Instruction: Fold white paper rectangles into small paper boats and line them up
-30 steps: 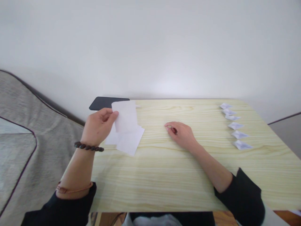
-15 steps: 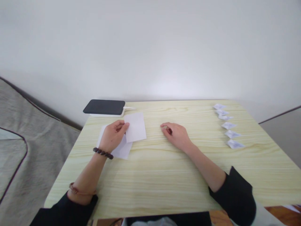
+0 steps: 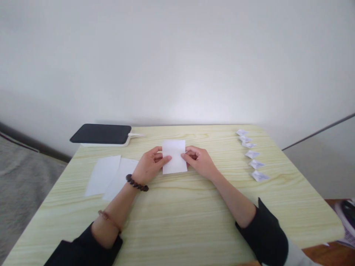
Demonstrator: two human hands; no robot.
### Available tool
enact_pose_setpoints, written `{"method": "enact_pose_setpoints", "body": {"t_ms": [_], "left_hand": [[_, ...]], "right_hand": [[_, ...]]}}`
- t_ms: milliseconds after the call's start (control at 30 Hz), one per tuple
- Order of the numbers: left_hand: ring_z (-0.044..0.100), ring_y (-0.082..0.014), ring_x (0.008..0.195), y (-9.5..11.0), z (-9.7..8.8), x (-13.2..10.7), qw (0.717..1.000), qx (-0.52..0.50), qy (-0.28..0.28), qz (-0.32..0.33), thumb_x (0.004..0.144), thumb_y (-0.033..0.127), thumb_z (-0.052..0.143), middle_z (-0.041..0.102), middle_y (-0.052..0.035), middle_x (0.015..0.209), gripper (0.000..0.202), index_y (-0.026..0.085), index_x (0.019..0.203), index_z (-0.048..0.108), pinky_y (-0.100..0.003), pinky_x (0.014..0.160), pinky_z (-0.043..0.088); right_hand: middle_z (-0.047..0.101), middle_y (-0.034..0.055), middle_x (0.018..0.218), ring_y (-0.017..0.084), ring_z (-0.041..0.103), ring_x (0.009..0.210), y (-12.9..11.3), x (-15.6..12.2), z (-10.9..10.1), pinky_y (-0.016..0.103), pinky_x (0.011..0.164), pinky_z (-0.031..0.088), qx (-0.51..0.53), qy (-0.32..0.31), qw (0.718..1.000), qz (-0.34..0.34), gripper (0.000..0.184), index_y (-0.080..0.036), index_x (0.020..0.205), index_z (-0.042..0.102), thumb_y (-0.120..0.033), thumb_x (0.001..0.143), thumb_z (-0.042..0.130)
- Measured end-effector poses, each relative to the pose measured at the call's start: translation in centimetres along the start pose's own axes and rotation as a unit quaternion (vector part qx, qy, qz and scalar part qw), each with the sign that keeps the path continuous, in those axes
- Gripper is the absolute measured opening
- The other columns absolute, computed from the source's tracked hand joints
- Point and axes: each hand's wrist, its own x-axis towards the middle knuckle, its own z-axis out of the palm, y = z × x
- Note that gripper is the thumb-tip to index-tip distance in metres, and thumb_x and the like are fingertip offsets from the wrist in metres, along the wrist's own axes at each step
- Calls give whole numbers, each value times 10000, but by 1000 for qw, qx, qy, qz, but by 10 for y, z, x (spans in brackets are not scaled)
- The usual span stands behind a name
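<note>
A small white sheet of paper is held up over the middle of the table. My left hand pinches its left edge, thumb in front and fingers behind. On the opposite edge, my right hand grips the sheet the same way. Two more white sheets lie on the table to the left, one partly under the other and partly hidden behind my left wrist. Over to the right, several small folded white paper shapes stand in a row running away from me.
A dark-screened phone rests on a white block at the back left, with a white cable plugged in. The light wood table meets a white wall. Grey fabric is at the left.
My left hand has carried the sheet right, away from the sheets on the left. My right hand, empty before, now grips its right edge. The view has shifted a little.
</note>
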Motion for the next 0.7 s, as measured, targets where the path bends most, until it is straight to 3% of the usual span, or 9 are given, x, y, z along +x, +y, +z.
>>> {"method": "enact_pose_setpoints", "body": {"t_ms": [100, 233, 367, 467, 567, 700], "left_hand": [[683, -205, 721, 1, -3, -1, 1000, -9, -14, -20, 676, 487, 709, 722, -24, 760, 476, 179, 1013, 573, -311, 647, 553], [647, -165, 592, 1, -5, 1, 998, -57, -20, -34, 699, 584, 650, 680, -22, 662, 455, 162, 859, 596, -285, 572, 540], [661, -192, 631, 1, -5, 2, 994, -100, -5, -48, 743, 700, 506, 692, -73, 687, 596, 137, 907, 614, -310, 580, 540], [665, -190, 727, 3, -3, 0, 999, -45, 2, -21, 691, 625, 637, 710, -58, 777, 534, 149, 930, 626, -277, 616, 534], [663, -181, 735, 3, -2, 0, 1000, -8, 4, -10, 656, 527, 716, 716, -32, 798, 468, 169, 937, 610, -270, 632, 532], [663, -189, 708, 0, -3, 0, 1000, 9, 2, 2, 664, 513, 708, 718, -33, 785, 448, 178, 938, 594, -283, 607, 523]], "right_hand": [[601, -30, 580, 103, 537, 470, -3, -2, 1, 205, 447, 434, 25, 2, 1000, -4, 197, -185, 927, 622, -339, 809, 590], [653, -1, 671, 82, 496, 423, -3, -4, -2, 199, 397, 387, -33, 43, 997, -45, 220, -206, 967, 685, -293, 844, 525], [683, 18, 736, 96, 545, 503, 0, -5, -2, 212, 481, 430, -112, 65, 984, -122, 276, -223, 958, 723, -198, 847, 472], [681, 22, 733, 111, 580, 596, -1, -6, -2, 221, 566, 456, -144, 54, 973, -170, 296, -210, 972, 727, -167, 839, 466], [685, 18, 748, 102, 569, 581, -4, -8, -2, 212, 554, 447, -141, 40, 977, -157, 310, -205, 1003, 716, -172, 849, 449], [685, 12, 762, 88, 545, 517, -8, -9, -2, 201, 492, 429, -101, 11, 990, -94, 301, -205, 1072, 679, -278, 888, 453]]}}
